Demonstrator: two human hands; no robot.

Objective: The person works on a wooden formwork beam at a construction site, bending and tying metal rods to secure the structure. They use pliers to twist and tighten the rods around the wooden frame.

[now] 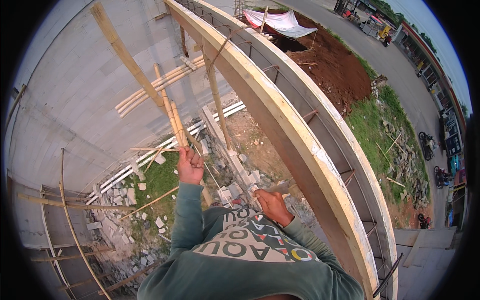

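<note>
My left hand (191,164) is raised in front of my chest, its fingers curled and pinched together at the lower end of some bamboo poles (176,122). A thin strip (155,149) reaches toward its fingertips; I cannot tell whether it is gripped or lies behind. Closed in a loose fist, my right hand (272,206) sits close to my body, left of the wooden formwork (295,127). What its fingers hold, if anything, is hidden. Steel reinforcing bars (310,115) run inside the trough between the two formwork boards.
A block wall (95,75) rises at left, with bamboo scaffolding (75,225) lower down. Far below lie broken blocks (120,195), grass and white pipes (122,172). A bamboo prop (217,100) stands beside the formwork. Beyond it are red soil (335,65) and a road (400,90).
</note>
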